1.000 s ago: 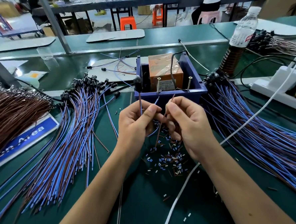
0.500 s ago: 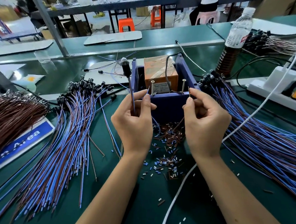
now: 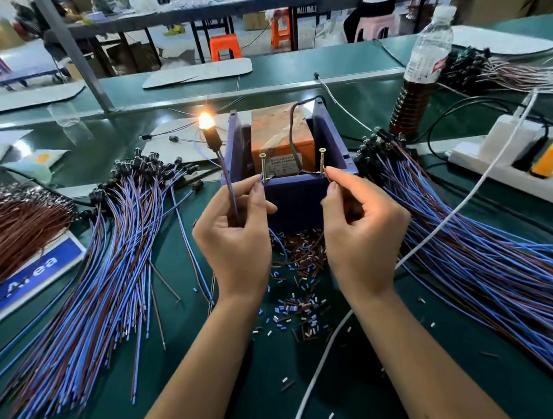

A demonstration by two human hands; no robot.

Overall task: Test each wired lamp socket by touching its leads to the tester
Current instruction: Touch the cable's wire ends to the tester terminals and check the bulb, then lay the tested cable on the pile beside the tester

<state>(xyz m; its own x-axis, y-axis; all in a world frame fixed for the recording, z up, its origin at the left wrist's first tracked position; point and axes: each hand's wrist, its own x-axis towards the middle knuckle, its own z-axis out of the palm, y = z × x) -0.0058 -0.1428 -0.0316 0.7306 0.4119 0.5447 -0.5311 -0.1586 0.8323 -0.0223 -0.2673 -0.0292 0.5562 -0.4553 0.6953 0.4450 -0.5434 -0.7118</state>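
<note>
Here, in the head view, the lamp socket [image 3: 212, 138] in hand is passing its test: its bulb [image 3: 205, 120] glows orange above the black socket body, just left of the tester [image 3: 291, 165], a purple plastic bin holding a tape-wrapped orange transformer block. The left hand [image 3: 234, 236] has its fingers curled round the socket's twisted blue-and-brown wire pair and pinches 1 lead up at the left brass screw post [image 3: 262, 166]. The right hand [image 3: 361, 237] pinches the other lead between thumb and forefinger against the right screw post [image 3: 321, 162]; the bare wire tips themselves are too fine to make out.

As a judgement, the job is midway. A fanned bundle of wired sockets [image 3: 118, 232] lies to the left of the tester and a second, larger bundle [image 3: 479, 254] to the right; which pile is tested and which waits cannot be told from this view. Either way, many sockets probably remain.

The wires are thin, glossy and limp, blue and brown, ending in small black cylindrical sockets. Short snipped insulation bits [image 3: 299, 295] litter the dark green mat [image 3: 338, 391] between the forearms.
</note>
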